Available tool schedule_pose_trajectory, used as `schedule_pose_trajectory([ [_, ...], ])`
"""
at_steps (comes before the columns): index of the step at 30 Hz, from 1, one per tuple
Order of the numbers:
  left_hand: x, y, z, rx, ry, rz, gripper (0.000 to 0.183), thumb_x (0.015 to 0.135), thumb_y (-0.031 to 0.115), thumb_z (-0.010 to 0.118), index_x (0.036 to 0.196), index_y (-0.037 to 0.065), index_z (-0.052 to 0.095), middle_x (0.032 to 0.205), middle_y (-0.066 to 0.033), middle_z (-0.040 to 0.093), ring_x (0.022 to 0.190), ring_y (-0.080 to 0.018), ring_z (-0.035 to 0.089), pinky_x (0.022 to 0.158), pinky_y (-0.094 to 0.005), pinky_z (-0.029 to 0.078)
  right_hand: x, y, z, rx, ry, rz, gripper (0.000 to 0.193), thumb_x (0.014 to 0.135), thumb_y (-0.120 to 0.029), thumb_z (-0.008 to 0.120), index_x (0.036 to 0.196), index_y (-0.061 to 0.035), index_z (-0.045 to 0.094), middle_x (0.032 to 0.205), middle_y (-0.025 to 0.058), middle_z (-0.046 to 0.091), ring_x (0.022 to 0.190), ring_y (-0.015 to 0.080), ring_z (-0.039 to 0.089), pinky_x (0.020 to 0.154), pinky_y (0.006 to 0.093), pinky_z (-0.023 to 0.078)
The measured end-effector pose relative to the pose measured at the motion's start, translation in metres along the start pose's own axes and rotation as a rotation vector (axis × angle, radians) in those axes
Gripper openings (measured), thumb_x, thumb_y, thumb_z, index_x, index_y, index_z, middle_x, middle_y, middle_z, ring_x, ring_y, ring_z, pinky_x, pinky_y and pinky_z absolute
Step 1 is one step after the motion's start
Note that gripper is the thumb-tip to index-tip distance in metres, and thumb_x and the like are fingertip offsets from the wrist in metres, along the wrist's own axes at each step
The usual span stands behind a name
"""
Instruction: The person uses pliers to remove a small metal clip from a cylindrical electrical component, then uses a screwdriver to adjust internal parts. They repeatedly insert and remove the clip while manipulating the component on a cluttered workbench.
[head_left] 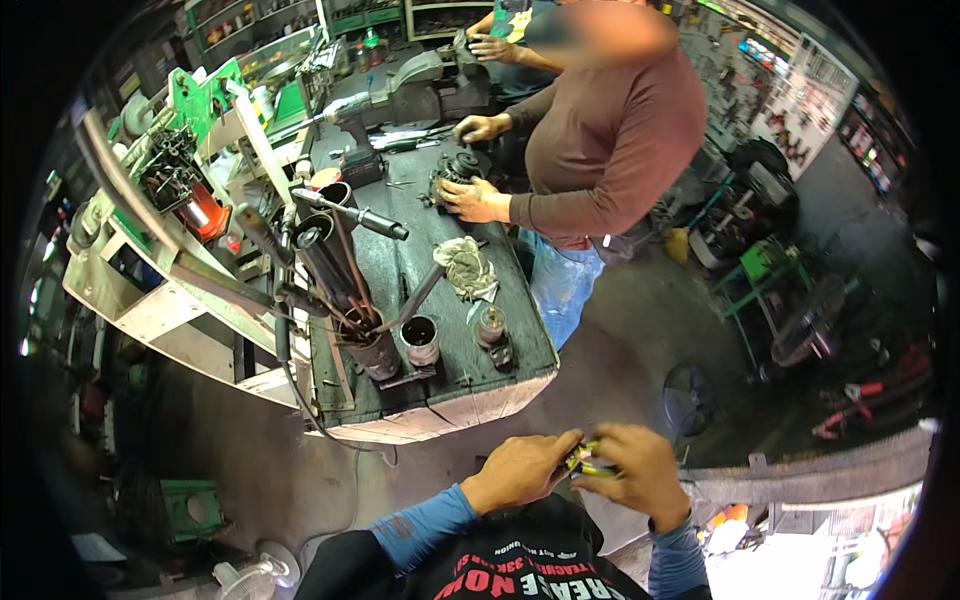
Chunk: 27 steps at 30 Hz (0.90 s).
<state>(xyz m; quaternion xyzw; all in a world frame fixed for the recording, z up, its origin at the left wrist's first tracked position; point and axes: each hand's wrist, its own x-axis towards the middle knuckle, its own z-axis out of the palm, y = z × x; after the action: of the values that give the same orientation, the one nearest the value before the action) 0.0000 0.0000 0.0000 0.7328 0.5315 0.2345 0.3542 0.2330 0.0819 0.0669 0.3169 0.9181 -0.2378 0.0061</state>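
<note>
My left hand [520, 470] and my right hand [636, 472] meet in front of my chest, below the near end of the workbench. Between them is a small yellow-and-black thing [585, 462]; its kind is not clear. Bent fingers of the left hand grip it from one side. The right hand, slightly smeared by motion, has its fingers closed round the other side. Much of the thing is hidden behind the fingers. Both forearms wear blue sleeves.
A dark workbench [455, 375] carries a can of tools [372, 352], an open tin [420, 342], a small jar [491, 325], a crumpled rag [466, 268], a cordless drill [358, 145] and a vise [425, 88]. A co-worker [610, 140] at its right side handles a dark metal part [455, 172].
</note>
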Motion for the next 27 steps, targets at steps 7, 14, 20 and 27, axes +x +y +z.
schedule_pose_trajectory([
  [7, 0.130, -0.017, 0.002, -0.256, 0.739, -0.244, 0.061, 0.095, 0.004, 0.073, 0.151, 0.003, 0.048, 0.117, -0.0285, 0.075, 0.109, -0.0486, 0.074, 0.090, -0.0556, 0.059, 0.186, 0.068, -0.041, 1.471, 0.269, -0.378, 0.076, 0.094, -0.030, 0.092, 0.152, -0.0026, 0.051, 0.136, 0.0183, 0.068, 0.122, 0.0270, 0.070, 0.112, 0.0446, 0.055],
  [14, 0.196, -0.001, -0.011, -0.478, 1.067, -0.386, 0.084, 0.091, 0.010, 0.079, 0.159, -0.005, 0.034, 0.133, -0.0349, 0.066, 0.123, -0.0505, 0.071, 0.101, -0.0515, 0.057, 0.275, 0.080, -0.084, 1.749, -0.054, -0.163, 0.041, 0.105, -0.004, 0.070, 0.141, -0.0035, 0.051, 0.111, 0.0128, 0.070, 0.102, 0.0243, 0.075, 0.094, 0.0408, 0.064],
  [20, 0.198, -0.022, -0.020, -0.232, 1.039, -0.389, 0.094, 0.086, 0.011, 0.080, 0.167, -0.004, 0.033, 0.152, -0.0290, 0.052, 0.141, -0.0458, 0.054, 0.118, -0.0499, 0.046, 0.306, 0.098, -0.082, 1.642, -0.138, -0.168, 0.025, 0.111, -0.021, 0.070, 0.124, -0.0007, 0.065, 0.095, 0.0072, 0.069, 0.083, 0.0167, 0.070, 0.076, 0.0318, 0.061],
  [27, 0.184, -0.110, -0.010, -0.062, 1.357, -0.840, 0.100, 0.075, 0.018, 0.090, 0.162, 0.001, 0.044, 0.148, -0.0240, 0.060, 0.143, -0.0409, 0.056, 0.124, -0.0484, 0.043, 0.328, 0.098, -0.120, 1.543, -0.094, -0.372, 0.040, 0.112, -0.034, 0.069, 0.125, 0.0028, 0.064, 0.102, 0.0129, 0.069, 0.088, 0.0221, 0.073, 0.078, 0.0384, 0.063],
])
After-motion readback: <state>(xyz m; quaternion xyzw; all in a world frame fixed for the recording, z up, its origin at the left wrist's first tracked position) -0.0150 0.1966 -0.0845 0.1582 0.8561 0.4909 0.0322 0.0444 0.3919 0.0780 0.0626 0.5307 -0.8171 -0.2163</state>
